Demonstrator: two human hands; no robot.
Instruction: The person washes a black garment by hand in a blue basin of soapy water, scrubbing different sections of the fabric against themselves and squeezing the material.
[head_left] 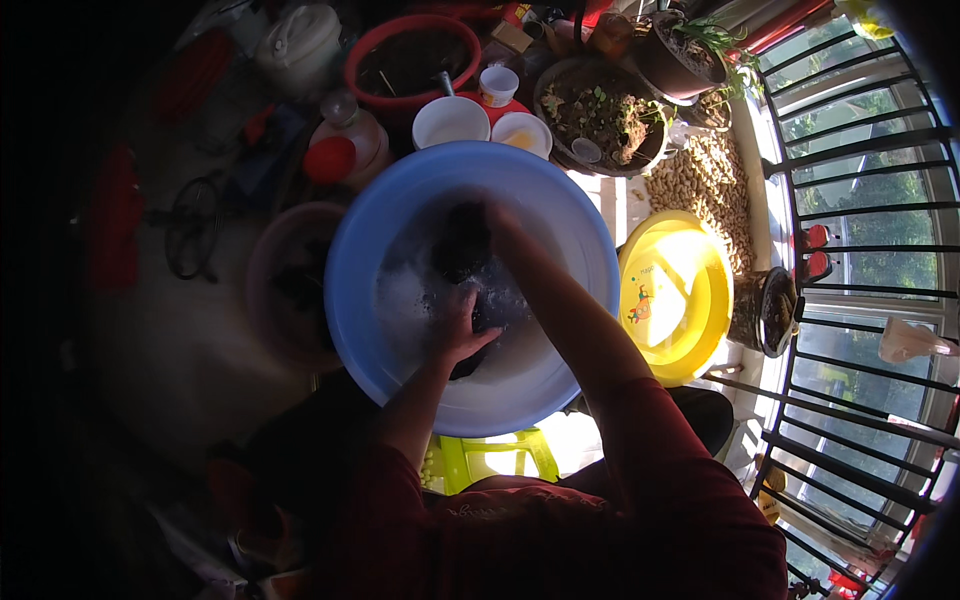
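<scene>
Blue basin (pixel 560 215): on a green stool (pixel 497 458), holding sudsy water | Dark cloth (pixel 462 245): inside the basin, in the suds | Left hand (pixel 462 330): fingers curled, gripping cloth's near end | Right hand (pixel 497 222): on cloth's far end, finger spread could not be told | Yellow basin (pixel 676 295): just right of the blue basin | White bowls (pixel 451 121): beyond its far rim

Strong daylight enters from three o'clock through the window (pixel 860 230); nine o'clock side deeply shadowed; rim bent, vignetted.
</scene>
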